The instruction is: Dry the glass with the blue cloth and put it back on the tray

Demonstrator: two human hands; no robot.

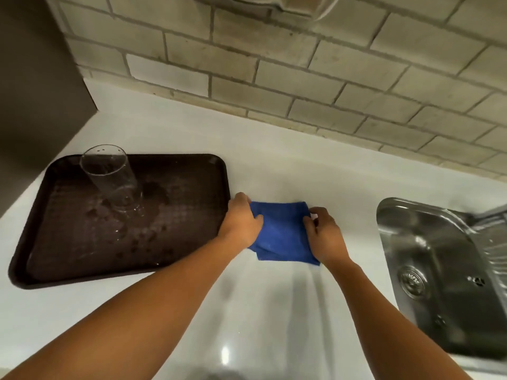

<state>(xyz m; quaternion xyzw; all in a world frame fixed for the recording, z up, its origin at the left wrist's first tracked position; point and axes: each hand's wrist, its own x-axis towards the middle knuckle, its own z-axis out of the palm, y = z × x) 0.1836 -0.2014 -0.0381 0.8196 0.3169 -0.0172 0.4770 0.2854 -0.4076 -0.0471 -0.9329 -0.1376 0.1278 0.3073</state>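
A clear glass (112, 178) stands on the dark brown tray (192, 242) at the left, near the tray's far edge, with water drops around its base. A blue cloth (282, 233) lies folded on the white counter just right of the tray. My left hand (241, 219) pinches the cloth's left edge and my right hand (325, 234) pinches its right edge. Both hands are well apart from the glass.
A steel sink (444, 272) with a drain is set into the counter at the right. A tiled wall (301, 78) runs along the back. A dark cabinet side (38, 91) stands at the far left behind the tray.
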